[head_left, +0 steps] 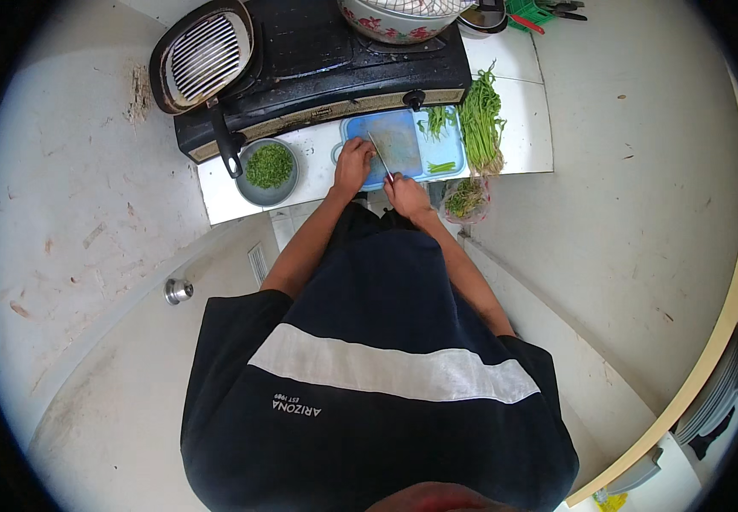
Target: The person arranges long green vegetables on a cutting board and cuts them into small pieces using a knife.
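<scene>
My right hand [408,197] is closed round the handle of a kitchen knife [381,157], whose blade slants up and left over a blue cutting board [401,137]. On the board's left part rests my left hand [354,163], fingers bent near the blade; whether something small is under them cannot be told. Leafy green sprigs [436,121] and a few short cut stems [441,167] lie on the board's lighter right section. Beside it is a bunch of rooted greens [482,121]. A grey bowl [241,180] at the left holds finely chopped greens [269,166].
Behind the board stands a black gas stove [317,83] with a grill pan [205,57], its handle jutting forward, and a floral enamel pot [394,29]. A plastic bag of green scraps [467,200] hangs by the counter edge. A green basket with utensils [529,13] is farther back.
</scene>
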The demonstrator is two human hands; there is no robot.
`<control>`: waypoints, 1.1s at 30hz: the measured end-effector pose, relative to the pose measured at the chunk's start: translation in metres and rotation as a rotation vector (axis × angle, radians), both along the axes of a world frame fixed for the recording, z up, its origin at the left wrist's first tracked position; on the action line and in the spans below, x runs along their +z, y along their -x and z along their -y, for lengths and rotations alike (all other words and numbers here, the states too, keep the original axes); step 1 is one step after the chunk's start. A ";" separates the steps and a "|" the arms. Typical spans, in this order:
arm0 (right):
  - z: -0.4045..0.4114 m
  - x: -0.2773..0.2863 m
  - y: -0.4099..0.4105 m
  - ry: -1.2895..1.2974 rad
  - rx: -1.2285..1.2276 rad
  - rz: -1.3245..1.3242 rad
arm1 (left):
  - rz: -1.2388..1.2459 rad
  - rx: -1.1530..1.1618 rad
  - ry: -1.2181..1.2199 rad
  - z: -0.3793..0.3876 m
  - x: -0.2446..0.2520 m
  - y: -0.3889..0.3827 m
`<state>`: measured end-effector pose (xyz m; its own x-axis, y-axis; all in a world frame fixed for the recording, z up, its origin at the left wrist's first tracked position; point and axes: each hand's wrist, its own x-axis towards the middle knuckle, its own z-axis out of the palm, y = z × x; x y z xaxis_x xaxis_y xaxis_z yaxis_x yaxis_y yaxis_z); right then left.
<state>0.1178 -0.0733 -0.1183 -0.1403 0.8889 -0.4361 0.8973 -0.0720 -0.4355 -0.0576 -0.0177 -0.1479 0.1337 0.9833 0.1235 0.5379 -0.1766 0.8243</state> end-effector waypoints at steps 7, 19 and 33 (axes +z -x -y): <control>-0.001 0.006 -0.004 -0.015 0.009 -0.021 | 0.023 0.022 0.013 0.001 0.000 0.001; 0.001 -0.005 -0.013 0.003 0.039 -0.046 | 0.026 0.018 -0.004 -0.001 0.003 0.000; 0.004 -0.003 -0.005 -0.024 0.017 -0.053 | 0.019 -0.007 -0.001 -0.001 0.000 0.002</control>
<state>0.1225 -0.0770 -0.1212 -0.1780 0.8961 -0.4067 0.8742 -0.0457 -0.4834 -0.0596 -0.0163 -0.1482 0.1383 0.9822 0.1274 0.5210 -0.1815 0.8340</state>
